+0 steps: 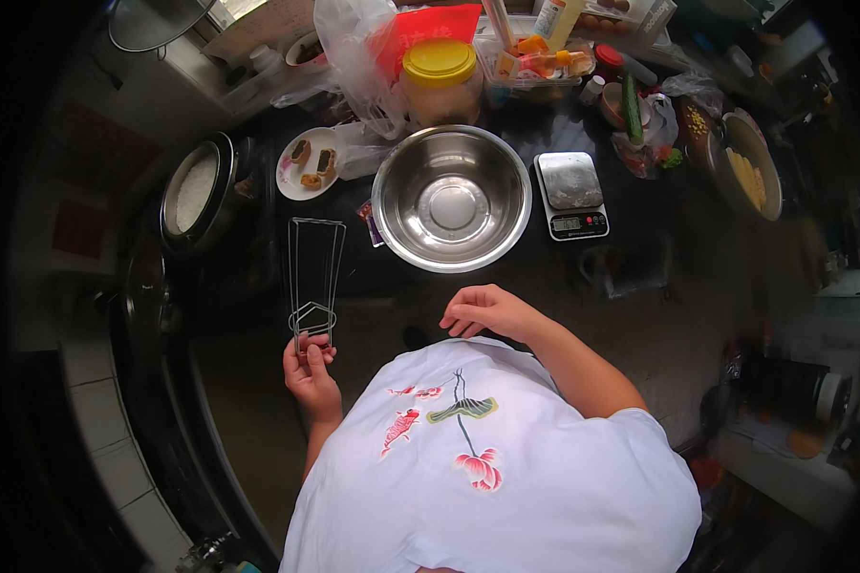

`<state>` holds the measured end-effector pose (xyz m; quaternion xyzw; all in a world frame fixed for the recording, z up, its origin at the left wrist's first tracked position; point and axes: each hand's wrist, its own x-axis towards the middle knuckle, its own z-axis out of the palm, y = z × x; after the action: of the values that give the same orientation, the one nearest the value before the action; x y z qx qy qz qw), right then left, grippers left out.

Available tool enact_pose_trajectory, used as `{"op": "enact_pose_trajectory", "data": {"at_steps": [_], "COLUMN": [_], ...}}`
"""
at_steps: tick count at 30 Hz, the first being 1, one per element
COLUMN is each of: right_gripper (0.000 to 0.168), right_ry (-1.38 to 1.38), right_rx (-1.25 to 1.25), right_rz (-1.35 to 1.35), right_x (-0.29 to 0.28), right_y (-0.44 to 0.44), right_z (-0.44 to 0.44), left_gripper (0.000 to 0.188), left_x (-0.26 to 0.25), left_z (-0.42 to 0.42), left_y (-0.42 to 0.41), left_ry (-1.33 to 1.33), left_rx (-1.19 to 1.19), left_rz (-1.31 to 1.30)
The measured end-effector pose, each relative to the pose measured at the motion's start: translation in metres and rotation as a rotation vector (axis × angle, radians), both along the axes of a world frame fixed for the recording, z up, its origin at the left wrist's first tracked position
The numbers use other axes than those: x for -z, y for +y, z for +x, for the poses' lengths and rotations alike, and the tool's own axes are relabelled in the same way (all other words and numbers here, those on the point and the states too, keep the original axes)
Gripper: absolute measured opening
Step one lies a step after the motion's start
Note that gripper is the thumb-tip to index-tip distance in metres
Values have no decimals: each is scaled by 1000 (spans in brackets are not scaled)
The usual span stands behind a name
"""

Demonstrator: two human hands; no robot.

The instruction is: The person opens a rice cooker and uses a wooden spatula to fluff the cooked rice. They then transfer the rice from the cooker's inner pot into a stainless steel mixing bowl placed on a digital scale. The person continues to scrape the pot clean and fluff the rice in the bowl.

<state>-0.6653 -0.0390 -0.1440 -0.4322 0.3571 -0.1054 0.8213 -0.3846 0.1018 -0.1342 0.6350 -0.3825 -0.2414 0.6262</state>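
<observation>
My left hand [312,374] grips the lower end of a tall metal wire rack [316,268] with a bent wire figure near its base. In front of my shirt my right hand [484,311] hangs in the air with loosely bent fingers and nothing in them. Just beyond it a wide stainless steel bowl [453,204] sits bare inside on the dark counter. To the bowl's right lies a digital kitchen scale [572,193] with white smudges on its metal plate. A small packet [373,225] pokes out from under the bowl's left side.
A plate with cut pastries [290,172] stands behind the rack. At the far left is a pot of white grains [197,190]. A yellow-lidded jar [441,86] is behind the bowl. A cucumber [631,111] and a pan of yellow food [765,154] are at right.
</observation>
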Motion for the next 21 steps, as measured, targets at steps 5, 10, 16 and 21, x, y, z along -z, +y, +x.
{"op": "enact_pose_trajectory", "data": {"at_steps": [5,10,16,21], "right_gripper": [56,55,27,24], "right_ry": [-224,-365,-246,-225], "right_rx": [-93,-57,78,185], "right_rz": [-132,-163,-369,-535], "right_x": [-31,-44,-30,-27], "right_y": [0,-1,4,10], "right_z": [75,104,126,146], "left_gripper": [22,20,19,25], "left_x": [-22,-29,-10,-5], "left_z": [-22,-30,-29,-29], "left_y": [-39,-49,-37,-37], "left_ry": [47,205,420,693], "left_rx": [152,225,194,182], "left_rz": [-88,-166,-24,35]}}
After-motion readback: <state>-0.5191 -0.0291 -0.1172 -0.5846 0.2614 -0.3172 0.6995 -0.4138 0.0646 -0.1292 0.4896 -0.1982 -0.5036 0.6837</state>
